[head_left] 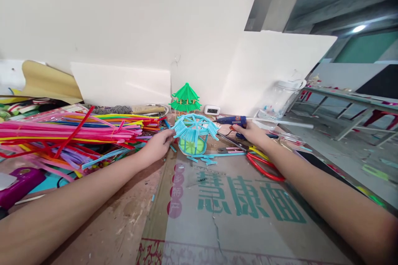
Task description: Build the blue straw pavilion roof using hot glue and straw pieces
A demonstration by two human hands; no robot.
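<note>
A small light-blue pavilion model (195, 132), seemingly made of pipe-cleaner pieces, stands in the middle; its roof is partly covered with strips, and its base is green. My left hand (158, 145) is closed at the left edge of its roof, fingertips partly hidden. In my right hand (248, 131) is a blue hot glue gun (231, 121), its nozzle pointing left toward the roof and a long white glue stick (286, 124) out of its back. Cut blue pieces (208, 160) lie before the model. Red-handled scissors (264, 167) rest below my right wrist.
Bundles of coloured pipe cleaners (68, 132) cover the left side. A green tiered model (186, 97) and a small digital clock (212, 110) stand behind. A clear plastic jug (281, 97) is at the back right, a purple tool (23, 186) at the left. White boards (124, 29) rise behind.
</note>
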